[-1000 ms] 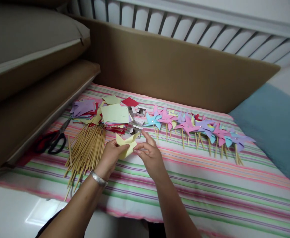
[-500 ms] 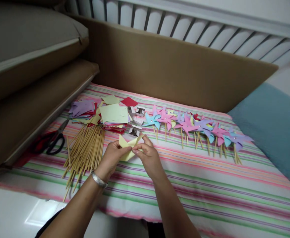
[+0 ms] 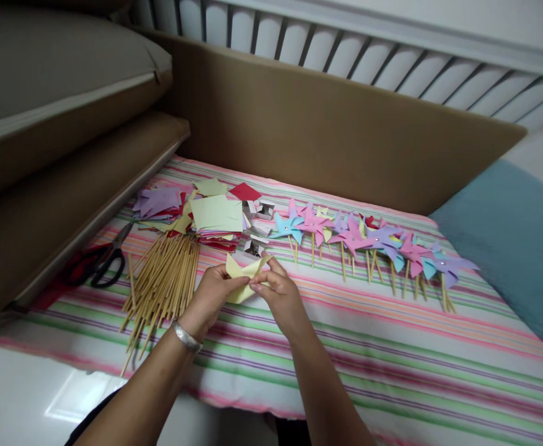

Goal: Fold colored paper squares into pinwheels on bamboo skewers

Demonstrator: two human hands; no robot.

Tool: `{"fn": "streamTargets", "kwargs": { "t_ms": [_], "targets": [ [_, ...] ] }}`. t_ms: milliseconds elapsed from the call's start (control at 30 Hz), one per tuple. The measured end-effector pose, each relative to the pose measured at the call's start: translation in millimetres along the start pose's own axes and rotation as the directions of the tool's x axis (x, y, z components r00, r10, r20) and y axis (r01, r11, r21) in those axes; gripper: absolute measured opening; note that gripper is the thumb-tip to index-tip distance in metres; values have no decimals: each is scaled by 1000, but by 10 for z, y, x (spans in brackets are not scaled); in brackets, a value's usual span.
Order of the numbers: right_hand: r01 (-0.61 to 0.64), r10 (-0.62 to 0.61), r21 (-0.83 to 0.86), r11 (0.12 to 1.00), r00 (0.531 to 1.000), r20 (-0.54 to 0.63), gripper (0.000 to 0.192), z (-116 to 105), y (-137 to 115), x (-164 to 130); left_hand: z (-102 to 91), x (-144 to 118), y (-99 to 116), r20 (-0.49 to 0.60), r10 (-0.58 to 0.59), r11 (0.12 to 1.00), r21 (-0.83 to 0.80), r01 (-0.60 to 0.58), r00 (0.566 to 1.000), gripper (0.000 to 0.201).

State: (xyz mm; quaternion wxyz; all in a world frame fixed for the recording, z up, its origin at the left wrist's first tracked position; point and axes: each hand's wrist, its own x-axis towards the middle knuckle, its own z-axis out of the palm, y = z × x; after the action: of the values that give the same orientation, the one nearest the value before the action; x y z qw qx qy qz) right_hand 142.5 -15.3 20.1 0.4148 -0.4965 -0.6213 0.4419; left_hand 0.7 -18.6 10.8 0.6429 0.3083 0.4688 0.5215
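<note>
- Left hand [image 3: 216, 290] and right hand [image 3: 278, 292] each pinch the yellow paper [image 3: 240, 293], fingertips closed on it, above the cloth [image 3: 392, 353], left of its middle.
- A light, firm pinch would best keep the folded points aligned.
- Sticks [image 3: 164, 282] toward the near left corner could hinder the left hand.
- Scissors [image 3: 108, 265] lie by the left edge; pinwheels [image 3: 315, 224] line the far side.

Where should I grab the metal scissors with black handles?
Probably by the black handle loops, coming from the near edge of the pink-and-green striped cloth: the metal scissors lie with loops nearer you and metal blades pointing away.
</note>
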Motion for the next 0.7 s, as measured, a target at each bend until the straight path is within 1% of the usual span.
{"fn": "streamTargets", "kwargs": {
  "t_ms": [167, 333, 433, 600, 700],
  "targets": [
    [-39, 38, 14, 999, 999, 20, 7, -11, -5, 15, -1, -11, 3, 16, -24, 1000, 18, 23, 1000, 25],
    [-53, 51, 67, 996, 998, 36, 6, 3, 29, 14, -3, -21, 2, 23, -23, 1000, 13, 22, 999, 23],
    [-75, 74, 104, 992, 997, 13, 5, 22, 72, -2, -12, -27, 6, 25, -19, 1000, 12, 19, 1000, 23],
    [-159, 166, 194, 968, 986, -20, 10, 80, 93, -18, -27, -31, 2, 5, -20, 1000, 18, 20, 1000, 25],
    [-162, 174, 219, 962, 984, -37, 11, 116, 75, -19, -29, -28, -12, -23, -15, 1000, 20, 16, 1000, 26]
  ]
}}
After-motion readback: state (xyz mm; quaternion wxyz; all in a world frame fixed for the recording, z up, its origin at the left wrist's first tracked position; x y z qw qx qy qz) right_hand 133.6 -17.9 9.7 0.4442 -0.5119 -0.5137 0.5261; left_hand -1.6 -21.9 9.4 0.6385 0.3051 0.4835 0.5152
